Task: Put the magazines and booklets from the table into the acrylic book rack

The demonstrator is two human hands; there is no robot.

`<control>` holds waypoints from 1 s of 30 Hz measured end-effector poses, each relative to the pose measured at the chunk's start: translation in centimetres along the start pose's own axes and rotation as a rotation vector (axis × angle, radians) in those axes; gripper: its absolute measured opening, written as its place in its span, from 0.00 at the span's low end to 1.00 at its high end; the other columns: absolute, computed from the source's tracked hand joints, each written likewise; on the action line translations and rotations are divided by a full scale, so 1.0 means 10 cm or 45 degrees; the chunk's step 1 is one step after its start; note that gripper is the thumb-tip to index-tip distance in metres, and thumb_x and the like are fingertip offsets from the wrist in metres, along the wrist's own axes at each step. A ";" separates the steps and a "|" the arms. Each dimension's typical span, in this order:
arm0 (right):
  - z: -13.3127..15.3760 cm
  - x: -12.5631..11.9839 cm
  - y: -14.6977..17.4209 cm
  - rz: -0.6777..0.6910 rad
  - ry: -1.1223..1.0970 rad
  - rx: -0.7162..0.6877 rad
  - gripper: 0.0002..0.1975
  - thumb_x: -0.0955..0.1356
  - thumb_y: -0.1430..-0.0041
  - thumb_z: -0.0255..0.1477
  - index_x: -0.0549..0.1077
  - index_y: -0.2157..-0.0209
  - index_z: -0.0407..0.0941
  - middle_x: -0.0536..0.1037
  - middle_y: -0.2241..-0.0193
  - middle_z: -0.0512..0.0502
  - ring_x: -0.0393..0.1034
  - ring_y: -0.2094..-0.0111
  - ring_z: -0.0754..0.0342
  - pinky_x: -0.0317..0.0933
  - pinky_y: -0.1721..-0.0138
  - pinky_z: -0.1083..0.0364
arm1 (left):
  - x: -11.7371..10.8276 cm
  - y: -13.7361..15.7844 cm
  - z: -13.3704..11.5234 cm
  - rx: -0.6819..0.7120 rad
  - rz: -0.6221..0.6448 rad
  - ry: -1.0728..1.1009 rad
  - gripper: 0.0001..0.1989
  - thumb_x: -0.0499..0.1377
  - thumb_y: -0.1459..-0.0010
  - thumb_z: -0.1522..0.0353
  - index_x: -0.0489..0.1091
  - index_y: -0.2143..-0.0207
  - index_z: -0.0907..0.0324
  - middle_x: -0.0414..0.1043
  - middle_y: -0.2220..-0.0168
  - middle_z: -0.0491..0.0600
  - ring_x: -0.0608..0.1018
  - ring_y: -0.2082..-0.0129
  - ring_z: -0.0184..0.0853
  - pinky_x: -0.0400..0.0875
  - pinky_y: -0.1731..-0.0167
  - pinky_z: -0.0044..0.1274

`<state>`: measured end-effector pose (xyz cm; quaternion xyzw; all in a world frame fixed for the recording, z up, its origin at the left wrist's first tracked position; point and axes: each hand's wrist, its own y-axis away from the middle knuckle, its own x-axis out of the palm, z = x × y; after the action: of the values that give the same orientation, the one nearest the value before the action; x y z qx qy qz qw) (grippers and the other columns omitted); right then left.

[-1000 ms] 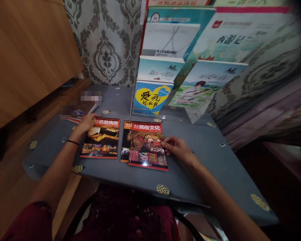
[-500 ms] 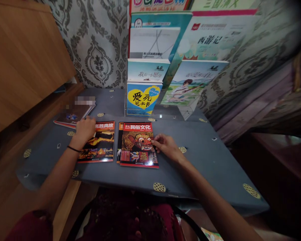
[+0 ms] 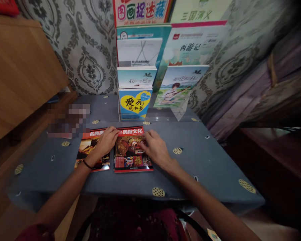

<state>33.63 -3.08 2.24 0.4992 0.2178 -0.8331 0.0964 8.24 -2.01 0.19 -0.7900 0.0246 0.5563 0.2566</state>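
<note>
Two books with red title bands lie side by side on the cloth-covered table. The right book (image 3: pixel 133 157), with a painted mask on its cover, is between my hands. My left hand (image 3: pixel 105 143) reaches across the left book (image 3: pixel 86 147), its fingers closed at the mask book's upper left edge. My right hand (image 3: pixel 157 149) grips the right edge, thumb over the cover and fingers along the side. Nothing of the second book beneath the mask book shows now. The left book's cover, with a golden night scene, is partly hidden by my left hand and wrist.
A clear display stand (image 3: pixel 179 113) with several upright books, a blue book with a yellow heart (image 3: pixel 135 103) lowest, stands at the back. A blurred-out booklet (image 3: pixel 69 120) lies at the left, near a wooden cabinet (image 3: pixel 27 67). A curtain (image 3: pixel 230 97) hangs at the right.
My left hand has moved right, from the left book's far corner to the mask book's left edge. The lower book's strip that stuck out at the left is gone from sight. The view has shifted.
</note>
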 end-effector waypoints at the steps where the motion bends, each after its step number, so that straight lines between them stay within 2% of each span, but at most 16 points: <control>1: 0.08 0.03 -0.05 0.027 0.027 -0.100 0.10 0.68 0.37 0.29 0.74 0.54 0.44 0.76 0.51 0.35 0.70 0.48 0.40 0.66 0.50 0.45 | 0.02 0.01 0.00 0.008 -0.020 -0.011 0.13 0.49 0.31 0.70 0.74 0.56 0.60 0.73 0.57 0.54 0.75 0.55 0.41 0.72 0.51 0.33; 4: 0.33 0.19 -0.24 0.145 -0.017 -0.346 0.19 0.64 0.33 0.28 0.69 0.43 0.39 0.70 0.40 0.31 0.65 0.39 0.41 0.59 0.38 0.42 | 0.06 0.04 -0.01 0.043 -0.075 -0.032 0.14 0.49 0.32 0.72 0.74 0.55 0.59 0.74 0.55 0.55 0.75 0.53 0.42 0.71 0.49 0.35; 7: 0.49 0.40 -0.39 0.202 -0.058 -0.403 0.27 0.63 0.30 0.35 0.61 0.36 0.34 0.65 0.35 0.26 0.57 0.33 0.40 0.53 0.34 0.40 | 0.09 0.07 0.00 0.104 -0.089 0.007 0.15 0.49 0.34 0.74 0.73 0.53 0.60 0.74 0.52 0.56 0.75 0.52 0.42 0.70 0.47 0.36; 10: 0.51 0.55 -0.44 0.216 -0.090 -0.413 0.34 0.63 0.31 0.41 0.56 0.33 0.34 0.64 0.35 0.25 0.55 0.32 0.40 0.52 0.33 0.38 | 0.10 0.08 0.02 0.125 -0.071 0.042 0.16 0.47 0.35 0.75 0.72 0.52 0.60 0.74 0.54 0.57 0.75 0.54 0.42 0.71 0.50 0.36; 17: 0.39 0.58 -0.44 0.134 -0.086 -0.466 0.32 0.63 0.30 0.42 0.59 0.34 0.37 0.67 0.37 0.28 0.60 0.34 0.41 0.54 0.34 0.39 | 0.08 0.06 -0.01 0.133 -0.078 -0.001 0.12 0.49 0.36 0.75 0.72 0.59 0.60 0.74 0.59 0.56 0.75 0.58 0.43 0.72 0.51 0.36; 23: 0.42 0.57 -0.44 0.128 -0.062 -0.422 0.31 0.63 0.31 0.43 0.60 0.34 0.39 0.67 0.36 0.32 0.57 0.32 0.40 0.52 0.34 0.37 | 0.09 0.06 -0.01 0.095 -0.066 -0.012 0.12 0.49 0.36 0.76 0.72 0.60 0.58 0.75 0.61 0.53 0.76 0.57 0.42 0.71 0.47 0.38; 30: 0.44 0.55 -0.40 0.099 0.022 -0.334 0.32 0.63 0.32 0.47 0.62 0.35 0.41 0.66 0.35 0.31 0.56 0.32 0.38 0.50 0.34 0.34 | 0.13 0.07 0.03 0.103 -0.101 -0.013 0.14 0.49 0.37 0.75 0.72 0.55 0.57 0.77 0.52 0.55 0.77 0.50 0.43 0.69 0.43 0.42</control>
<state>26.00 -1.23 0.26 0.4977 0.3062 -0.7887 0.1910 8.24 -2.15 -1.26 -0.7766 0.0144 0.5482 0.3102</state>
